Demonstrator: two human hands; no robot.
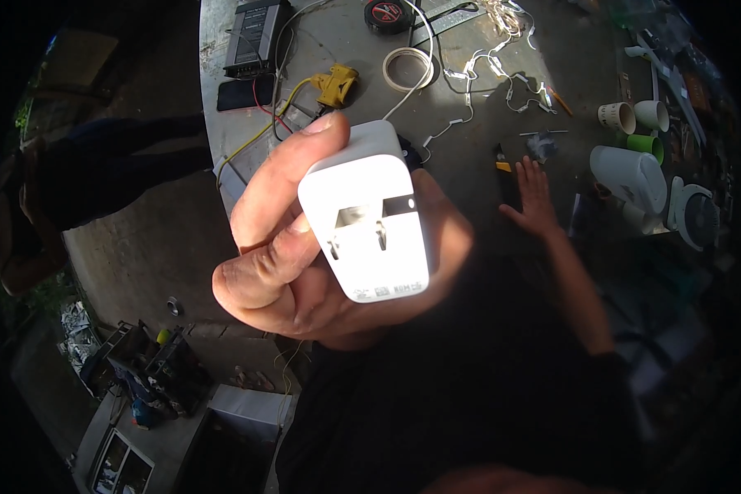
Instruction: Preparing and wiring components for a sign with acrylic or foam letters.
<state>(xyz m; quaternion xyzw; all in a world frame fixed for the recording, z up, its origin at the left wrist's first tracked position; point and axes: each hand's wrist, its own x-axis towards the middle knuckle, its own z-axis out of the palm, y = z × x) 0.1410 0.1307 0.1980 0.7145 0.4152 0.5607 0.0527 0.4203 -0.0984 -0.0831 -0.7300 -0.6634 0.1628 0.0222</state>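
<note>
Close up in the middle, my left hand (263, 267) grips a white plug-in power adapter (370, 276). Its fingers wrap the left side and underside, and the face with a recess, slots and a prong is turned up in bright light. Small print runs along the near edge. My right hand (537, 200) lies flat on the grey workbench (461, 169) with its fingers stretched out, holding nothing. Just left of its fingertips is a black and yellow cutter-like tool (503, 167).
Toward the back are a yellow connector (334, 85), a phone (245, 95), a black box (258, 37), a tape roll (386, 70), a tape measure (387, 15) and a wired module string (469, 76). Cups (616, 118) and a small fan (694, 216) stand right. A person (115, 160) is at left.
</note>
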